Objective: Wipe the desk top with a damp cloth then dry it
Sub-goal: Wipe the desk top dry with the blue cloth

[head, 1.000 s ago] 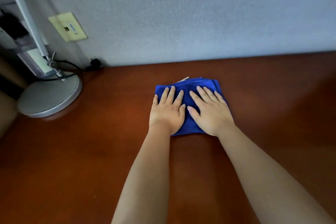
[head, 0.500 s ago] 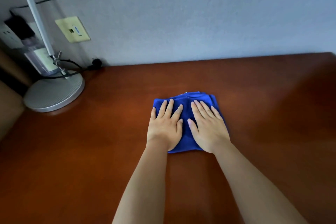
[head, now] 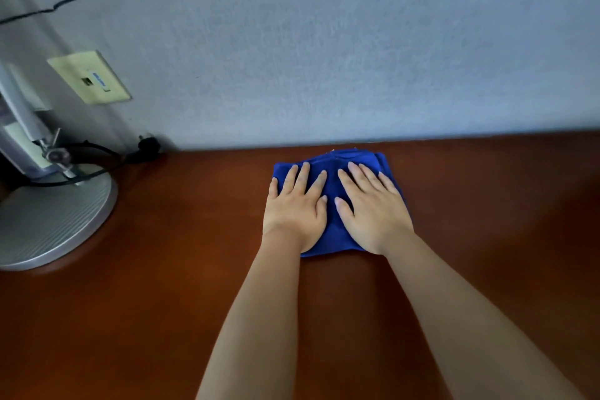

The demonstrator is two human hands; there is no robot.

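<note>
A folded blue cloth (head: 334,230) lies flat on the reddish-brown desk top (head: 162,302), its far edge close to the wall. My left hand (head: 293,209) presses on the cloth's left half with straight, spread fingers. My right hand (head: 373,211) presses on the right half the same way, beside the left hand. Both palms cover most of the cloth; only its far edge, its middle strip and its near edge show.
A silver lamp base (head: 48,224) with its slanted pole (head: 19,107) stands at the desk's back left, with a black cable (head: 107,156) and plug beside it. A cream wall plate (head: 89,76) sits on the grey wall (head: 324,42) behind the desk.
Both hands have pushed the cloth away from me, from mid-desk up close to the wall. The hands stay flat on it.
</note>
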